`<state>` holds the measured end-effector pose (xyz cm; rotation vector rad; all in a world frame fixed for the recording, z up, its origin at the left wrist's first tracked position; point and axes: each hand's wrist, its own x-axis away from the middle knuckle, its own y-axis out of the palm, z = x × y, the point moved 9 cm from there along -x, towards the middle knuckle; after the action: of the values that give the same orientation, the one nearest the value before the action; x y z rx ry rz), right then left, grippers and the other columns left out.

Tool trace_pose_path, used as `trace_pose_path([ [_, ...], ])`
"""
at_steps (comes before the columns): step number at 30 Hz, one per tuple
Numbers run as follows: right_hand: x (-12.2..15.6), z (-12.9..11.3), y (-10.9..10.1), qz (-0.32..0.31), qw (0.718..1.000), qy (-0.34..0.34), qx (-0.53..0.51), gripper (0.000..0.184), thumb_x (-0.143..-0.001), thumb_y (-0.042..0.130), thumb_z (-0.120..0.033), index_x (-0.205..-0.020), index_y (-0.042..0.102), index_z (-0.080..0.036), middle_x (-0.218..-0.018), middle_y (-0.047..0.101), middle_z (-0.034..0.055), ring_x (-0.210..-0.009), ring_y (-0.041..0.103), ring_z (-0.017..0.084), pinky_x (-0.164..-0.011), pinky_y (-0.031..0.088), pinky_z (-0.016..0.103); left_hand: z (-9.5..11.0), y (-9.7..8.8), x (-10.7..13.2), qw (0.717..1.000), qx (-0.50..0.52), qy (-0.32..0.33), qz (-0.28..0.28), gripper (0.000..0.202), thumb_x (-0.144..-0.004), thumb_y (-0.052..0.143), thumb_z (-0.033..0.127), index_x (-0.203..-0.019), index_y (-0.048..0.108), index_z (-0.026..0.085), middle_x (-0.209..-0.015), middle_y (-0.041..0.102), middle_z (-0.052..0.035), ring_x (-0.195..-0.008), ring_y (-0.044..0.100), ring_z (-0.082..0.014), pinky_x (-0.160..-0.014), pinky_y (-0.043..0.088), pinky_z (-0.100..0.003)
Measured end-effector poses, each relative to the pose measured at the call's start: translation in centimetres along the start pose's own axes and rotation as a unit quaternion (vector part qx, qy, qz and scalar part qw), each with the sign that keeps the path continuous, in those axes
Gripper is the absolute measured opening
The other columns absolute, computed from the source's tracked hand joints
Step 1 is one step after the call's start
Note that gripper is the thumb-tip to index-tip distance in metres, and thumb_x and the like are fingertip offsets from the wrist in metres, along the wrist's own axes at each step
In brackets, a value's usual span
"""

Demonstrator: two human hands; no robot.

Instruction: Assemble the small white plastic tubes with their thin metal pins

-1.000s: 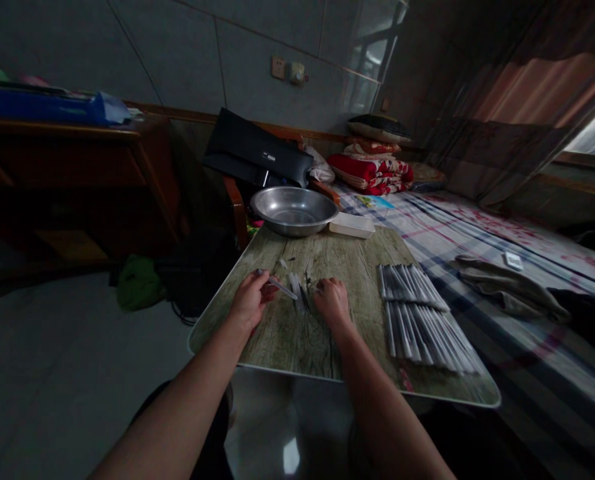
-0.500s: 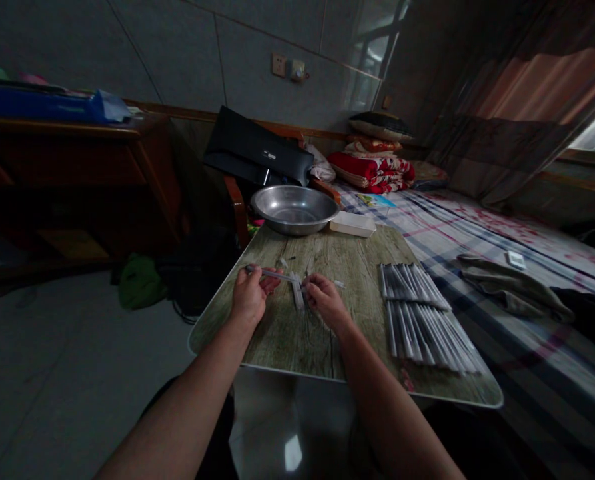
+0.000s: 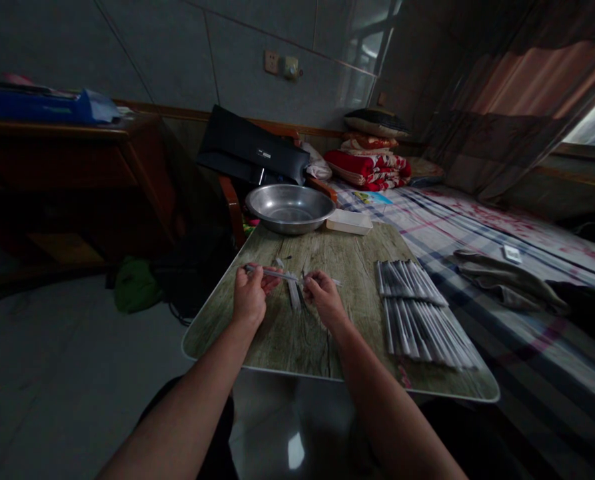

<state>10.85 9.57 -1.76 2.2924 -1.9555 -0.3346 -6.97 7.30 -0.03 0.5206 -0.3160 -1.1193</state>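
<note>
My left hand [image 3: 250, 297] is closed on a slim translucent pen [image 3: 280, 274] with a dark end. The pen lies nearly level, pointing toward my other hand. My right hand [image 3: 324, 300] is pinched near the pen's right tip; a small dark point shows above its fingers, but what they hold is mostly hidden. A clear strip-like piece [image 3: 294, 297] lies on the wood-patterned table [image 3: 277, 340] between my hands. Another clear piece [image 3: 338, 283] shows just past my right fingers; whether it is held cannot be made out.
Two rows of pens [image 3: 422, 320] in clear sleeves lie on the table's right side. A steel basin [image 3: 291, 210] and a white plastic tray [image 3: 350, 222] sit at the far edge. A bed [image 3: 457, 230] borders the right; a wooden desk [image 3: 77, 157] stands left.
The view has shifted slightly to the right. The pen's tip and my right fingers stay close together, both hands keeping nearly the same pose.
</note>
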Motion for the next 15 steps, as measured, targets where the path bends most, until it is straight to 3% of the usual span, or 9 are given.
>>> trace_pose_path([
  [15, 0.05, -0.09, 0.51, -0.022, 1.000, -0.002, -0.003, 0.023, -0.072, 0.065, -0.039, -0.077, 0.054, -0.019, -0.059, 0.054, -0.0054, -0.046, 0.045, 0.007, -0.042, 0.036, 0.019, -0.22, 0.50, 0.32, 1.000, -0.007, 0.000, -0.024, 0.030, -0.075, 0.065, 0.031, -0.090, 0.040, 0.022, -0.077, 0.067, 0.0007, -0.070, 0.070, -0.0179, -0.061, 0.055, -0.029],
])
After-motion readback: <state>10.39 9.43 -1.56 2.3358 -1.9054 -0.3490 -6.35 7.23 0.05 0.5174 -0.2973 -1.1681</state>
